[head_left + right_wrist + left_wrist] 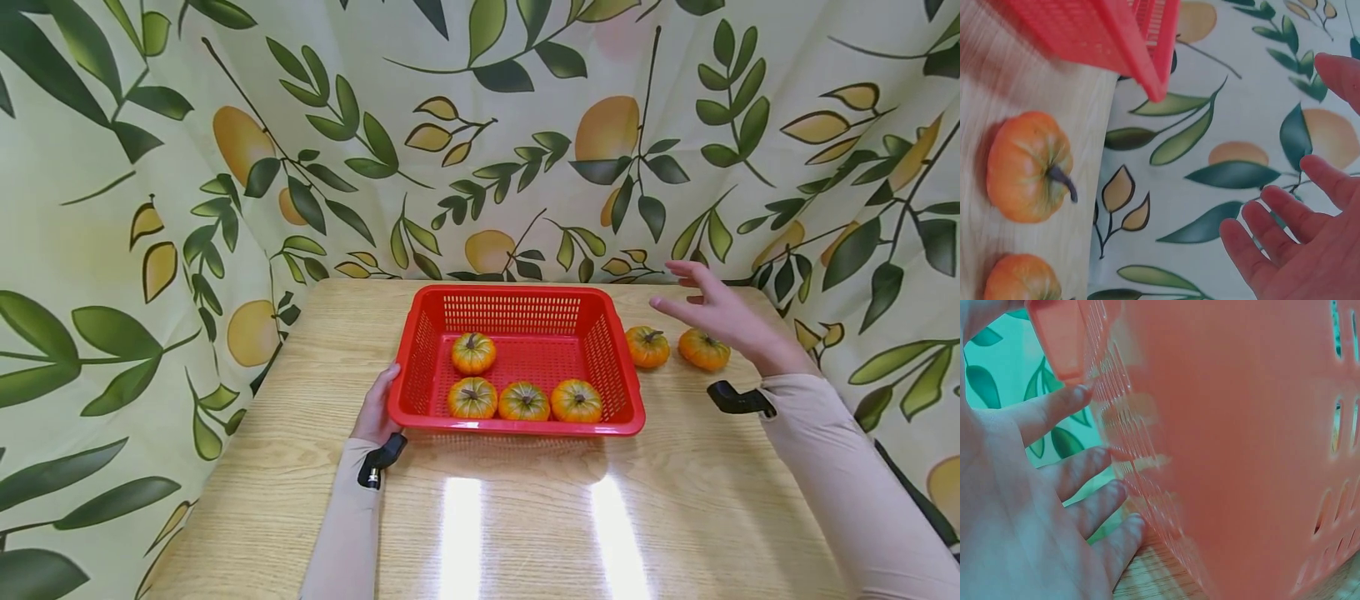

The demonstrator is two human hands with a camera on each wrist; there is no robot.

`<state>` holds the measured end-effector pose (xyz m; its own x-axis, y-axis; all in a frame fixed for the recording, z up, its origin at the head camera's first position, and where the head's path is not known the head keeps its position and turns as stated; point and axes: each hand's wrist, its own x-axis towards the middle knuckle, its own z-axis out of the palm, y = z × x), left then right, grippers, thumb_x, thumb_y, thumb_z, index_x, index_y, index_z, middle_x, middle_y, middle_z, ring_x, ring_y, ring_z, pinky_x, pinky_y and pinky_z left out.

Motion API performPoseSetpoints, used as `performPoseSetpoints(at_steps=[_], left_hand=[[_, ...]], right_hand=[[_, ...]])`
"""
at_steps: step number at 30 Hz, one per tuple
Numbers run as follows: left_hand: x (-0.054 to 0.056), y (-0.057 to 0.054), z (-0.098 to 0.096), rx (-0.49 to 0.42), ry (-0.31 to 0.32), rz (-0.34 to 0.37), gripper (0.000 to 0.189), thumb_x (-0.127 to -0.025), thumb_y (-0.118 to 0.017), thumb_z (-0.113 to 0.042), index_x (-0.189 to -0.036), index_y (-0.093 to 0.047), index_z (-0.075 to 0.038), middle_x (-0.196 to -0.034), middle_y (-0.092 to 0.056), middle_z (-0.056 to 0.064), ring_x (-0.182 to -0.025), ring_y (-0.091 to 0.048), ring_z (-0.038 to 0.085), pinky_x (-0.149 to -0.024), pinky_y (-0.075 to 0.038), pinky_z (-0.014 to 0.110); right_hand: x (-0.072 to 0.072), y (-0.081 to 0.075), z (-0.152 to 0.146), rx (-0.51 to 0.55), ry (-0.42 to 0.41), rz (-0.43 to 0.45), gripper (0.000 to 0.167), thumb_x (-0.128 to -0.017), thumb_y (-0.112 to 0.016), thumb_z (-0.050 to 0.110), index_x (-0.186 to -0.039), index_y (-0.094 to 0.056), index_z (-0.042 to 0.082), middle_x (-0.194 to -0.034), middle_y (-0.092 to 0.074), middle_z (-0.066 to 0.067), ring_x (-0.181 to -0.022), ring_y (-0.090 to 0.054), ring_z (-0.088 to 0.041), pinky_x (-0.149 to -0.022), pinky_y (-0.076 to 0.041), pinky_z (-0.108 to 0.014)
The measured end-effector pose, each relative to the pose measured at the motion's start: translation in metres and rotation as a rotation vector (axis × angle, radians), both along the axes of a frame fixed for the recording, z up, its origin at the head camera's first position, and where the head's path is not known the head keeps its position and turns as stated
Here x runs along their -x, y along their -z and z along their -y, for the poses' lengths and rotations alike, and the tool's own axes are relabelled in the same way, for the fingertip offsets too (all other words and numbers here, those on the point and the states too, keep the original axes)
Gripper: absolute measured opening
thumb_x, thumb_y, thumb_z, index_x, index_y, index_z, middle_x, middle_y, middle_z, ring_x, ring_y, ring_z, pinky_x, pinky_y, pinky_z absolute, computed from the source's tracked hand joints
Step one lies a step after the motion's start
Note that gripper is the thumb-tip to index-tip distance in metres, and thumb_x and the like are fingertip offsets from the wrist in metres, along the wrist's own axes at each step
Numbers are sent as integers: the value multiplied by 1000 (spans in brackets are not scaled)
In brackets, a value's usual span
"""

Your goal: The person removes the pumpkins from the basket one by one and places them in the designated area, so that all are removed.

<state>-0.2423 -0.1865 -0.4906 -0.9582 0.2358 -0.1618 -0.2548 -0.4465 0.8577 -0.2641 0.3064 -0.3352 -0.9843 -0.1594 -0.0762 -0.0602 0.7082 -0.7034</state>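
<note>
A red plastic basket (517, 427) stands on the table, with several small orange pumpkins inside, among them one pumpkin (473, 354) toward the back left. My left hand (377, 408) is at the basket's left side; in the left wrist view its fairly straight fingers (1094, 469) touch the slotted wall, and the thumb lies near the rim. To the right of the basket, two more pumpkins rest on the wood, a nearer one (647, 347) and a farther-right one (704, 349). Above them my right hand (716, 312) hovers, fingers spread, holding nothing.
The wooden table (315, 350) ends at the back against a leaf-patterned cloth (450, 200), which also hangs at both sides. Two bright light reflections lie on the tabletop in front of the basket. A black wrist mount (738, 398) sits on the right sleeve.
</note>
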Motion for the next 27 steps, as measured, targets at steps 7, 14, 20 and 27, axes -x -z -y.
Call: performPoseSetpoints(at_steps=[7,14,20,27], left_hand=[[-2,-2,0,-14,3,-3,37,-105,-42,-41,-134,-50,-21,-119,-68,0,-106,-65,17,-90,-57,30],[-2,0,0,-9,16,-3,38,-104,-44,-43,-135,-49,-21,-120,-68,0,-107,-65,17,-91,-56,31],[-1,-1,0,-28,20,-9,42,-104,-45,-41,-141,-45,-20,-122,-66,0,-109,-63,16,-93,-56,31],[0,1,1,-17,16,-10,41,-104,-45,-43,-138,-47,-20,-121,-67,-1,-108,-64,16,-91,-56,30]], right_hand=[[-1,-2,22,16,-53,-45,83,-97,-66,42,-159,-20,12,-165,-23,-18,-147,-24,-44,-114,-30,-67],[0,-5,35,20,-97,-66,78,-96,-67,43,-157,-27,13,-162,-30,-15,-146,-28,-41,-114,-31,-65],[0,-8,44,-6,-148,-31,62,-98,-64,43,-149,-41,15,-152,-46,-14,-135,-46,-36,-102,-47,-58],[-2,-8,57,-23,-163,7,57,-96,-66,46,-144,-47,20,-148,-51,-12,-130,-51,-34,-96,-53,-53]])
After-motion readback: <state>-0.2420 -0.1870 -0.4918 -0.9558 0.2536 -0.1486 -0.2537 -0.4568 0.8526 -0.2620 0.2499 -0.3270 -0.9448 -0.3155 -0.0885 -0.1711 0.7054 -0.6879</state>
